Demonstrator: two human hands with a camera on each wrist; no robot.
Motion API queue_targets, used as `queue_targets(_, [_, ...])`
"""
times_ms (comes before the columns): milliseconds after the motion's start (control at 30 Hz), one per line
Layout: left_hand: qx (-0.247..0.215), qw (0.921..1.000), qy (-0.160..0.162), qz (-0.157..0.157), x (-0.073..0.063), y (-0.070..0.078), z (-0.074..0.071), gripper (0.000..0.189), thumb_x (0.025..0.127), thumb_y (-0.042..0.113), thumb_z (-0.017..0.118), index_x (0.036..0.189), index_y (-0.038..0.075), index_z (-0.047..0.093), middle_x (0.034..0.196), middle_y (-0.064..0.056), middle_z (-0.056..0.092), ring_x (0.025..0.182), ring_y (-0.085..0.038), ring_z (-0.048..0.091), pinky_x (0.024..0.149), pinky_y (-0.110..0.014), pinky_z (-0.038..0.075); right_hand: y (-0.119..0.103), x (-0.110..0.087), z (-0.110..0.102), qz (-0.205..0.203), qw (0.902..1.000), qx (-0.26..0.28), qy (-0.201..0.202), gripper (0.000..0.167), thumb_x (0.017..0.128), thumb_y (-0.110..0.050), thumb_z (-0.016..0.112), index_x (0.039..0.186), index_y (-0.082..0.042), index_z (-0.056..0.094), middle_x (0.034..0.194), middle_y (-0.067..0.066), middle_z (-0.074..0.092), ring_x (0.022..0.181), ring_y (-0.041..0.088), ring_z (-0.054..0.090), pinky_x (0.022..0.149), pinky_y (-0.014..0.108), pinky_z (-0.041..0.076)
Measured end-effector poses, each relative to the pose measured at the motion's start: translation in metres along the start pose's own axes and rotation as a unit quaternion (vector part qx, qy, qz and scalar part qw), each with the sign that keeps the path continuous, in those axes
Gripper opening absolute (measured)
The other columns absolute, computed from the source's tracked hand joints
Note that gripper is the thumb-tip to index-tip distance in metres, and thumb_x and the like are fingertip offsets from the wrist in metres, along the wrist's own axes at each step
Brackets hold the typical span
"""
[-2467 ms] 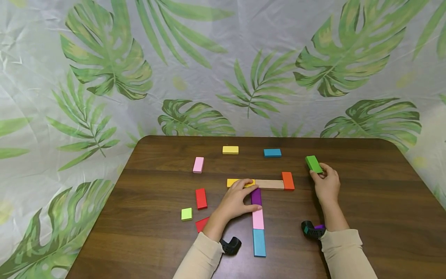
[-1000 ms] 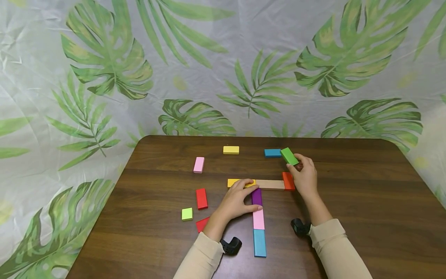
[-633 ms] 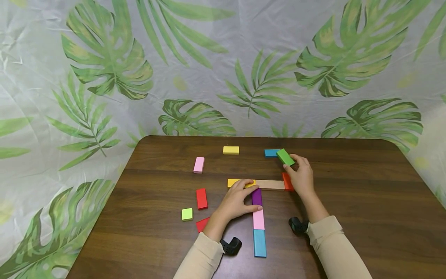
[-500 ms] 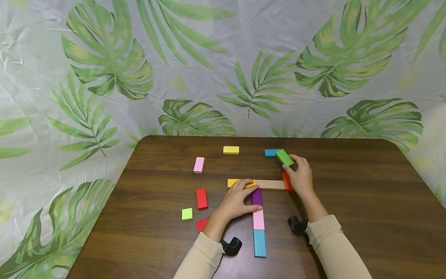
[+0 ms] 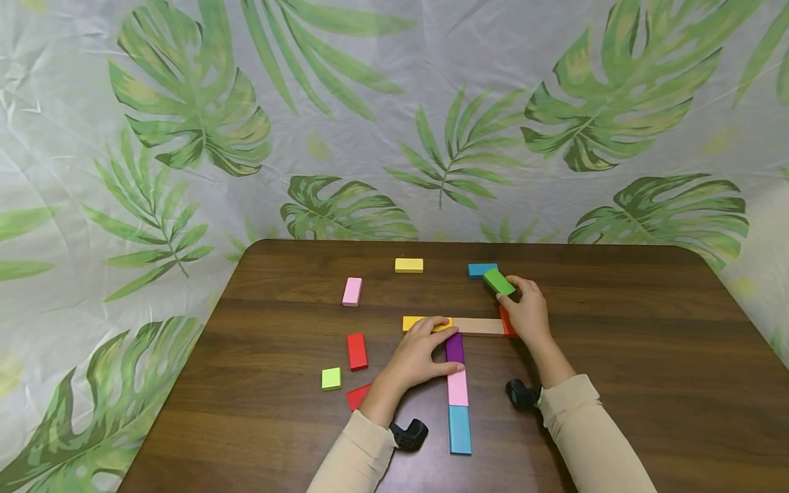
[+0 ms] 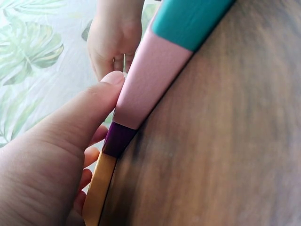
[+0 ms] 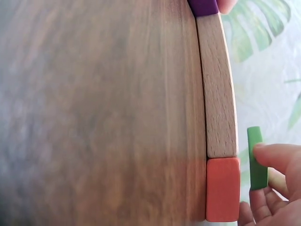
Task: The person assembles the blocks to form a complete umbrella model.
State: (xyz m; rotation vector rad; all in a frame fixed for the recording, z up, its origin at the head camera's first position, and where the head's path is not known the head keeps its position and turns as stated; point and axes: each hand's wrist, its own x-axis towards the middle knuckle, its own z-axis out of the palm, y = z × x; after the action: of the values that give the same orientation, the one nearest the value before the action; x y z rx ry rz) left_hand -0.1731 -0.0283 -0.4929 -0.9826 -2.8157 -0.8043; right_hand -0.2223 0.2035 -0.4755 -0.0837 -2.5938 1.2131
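Note:
My right hand (image 5: 531, 311) pinches a green block (image 5: 498, 281) between thumb and fingers. In the right wrist view, that green block (image 7: 257, 162) is held just beyond the row, near the orange-red block (image 7: 223, 189) and the plain wooden block (image 7: 217, 89). My left hand (image 5: 411, 357) rests over the join of the layout. Its fingertips lie on the yellow-orange block (image 5: 411, 323) and the purple block (image 5: 454, 349). The thumb touches the pink block (image 5: 457, 390), which the left wrist view also shows. A blue block (image 5: 459, 430) ends this column towards me.
Loose blocks lie around on the brown table (image 5: 259, 356): a yellow one (image 5: 409, 266), a blue one (image 5: 479, 270) partly behind the green block, a light pink one (image 5: 352, 292), a red one (image 5: 357, 351), a lime square (image 5: 331, 378) and another red one (image 5: 357, 397) half hidden by the left wrist.
My right hand has carried the green block leftward from the right side, and it now overlaps the far blue block in the head view. The left hand has stayed put.

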Motion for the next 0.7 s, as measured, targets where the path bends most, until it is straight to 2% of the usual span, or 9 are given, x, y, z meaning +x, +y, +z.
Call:
queue_targets(200, [0.002, 1.0, 0.003, 0.002, 0.0004, -0.0003, 0.0005, 0.063, 0.074, 0.054, 0.064, 0.127, 0.021, 0.053, 0.132, 0.002, 0.041, 0.124, -0.016, 0.031, 0.099, -0.036, 0.028, 0.0008, 0.0011, 0.0021, -0.001, 1.0, -0.005, -0.008, 0.041, 0.083, -0.009, 0.063, 0.12, 0.005, 0.052, 0.107, 0.022, 0.05, 0.094, 0.033, 0.044, 0.076, 0.044, 0.035])
queue_targets(700, [0.003, 1.0, -0.002, -0.003, 0.0, 0.0005, -0.0002, 0.064, 0.074, 0.054, 0.064, 0.128, 0.021, 0.052, 0.131, 0.002, 0.041, 0.124, -0.017, 0.032, 0.099, -0.037, 0.029, 0.0034, 0.002, 0.0037, 0.032, 0.9982, -0.011, -0.05, 0.042, 0.083, -0.01, 0.062, 0.121, 0.004, 0.051, 0.107, 0.023, 0.048, 0.096, 0.035, 0.044, 0.08, 0.047, 0.036])
